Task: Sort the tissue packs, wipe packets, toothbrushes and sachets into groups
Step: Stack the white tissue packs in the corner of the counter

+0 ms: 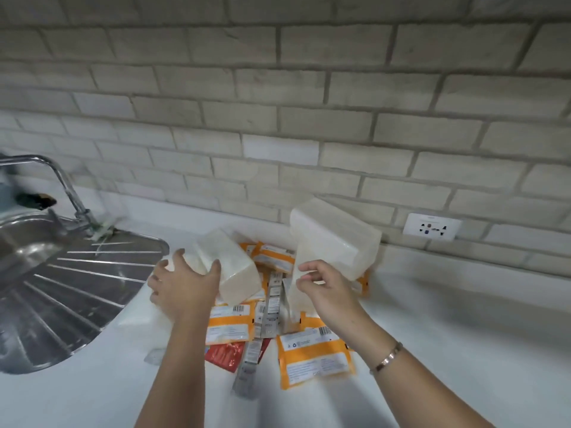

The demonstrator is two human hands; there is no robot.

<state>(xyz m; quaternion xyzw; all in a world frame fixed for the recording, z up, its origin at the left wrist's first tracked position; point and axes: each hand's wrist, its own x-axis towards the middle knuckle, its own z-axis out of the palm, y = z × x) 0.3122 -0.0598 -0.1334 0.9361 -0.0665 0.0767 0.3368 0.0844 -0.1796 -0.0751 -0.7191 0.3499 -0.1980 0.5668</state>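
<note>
Orange wipe packet (315,353) and red sachet (225,355) nearest you on the counter (463,335), your left hand (182,288) curled round a tissue pack (238,270) over the pile, your right hand (321,288) pinching a second tissue pack (336,239) by its corner, sink (46,273) far left

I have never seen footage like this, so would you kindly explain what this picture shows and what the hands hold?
There is no machine: one camera on a person's head looks down at their bare hands. The left hand grips a white tissue pack in clear wrap; the right hand pinches the lower edge of a second, lifted tissue pack. Below them, on the white countertop, lies a mixed pile: orange-and-white flat wipe packets, narrow grey strip packs and a red foil sachet. A steel sink is on the left.
</note>
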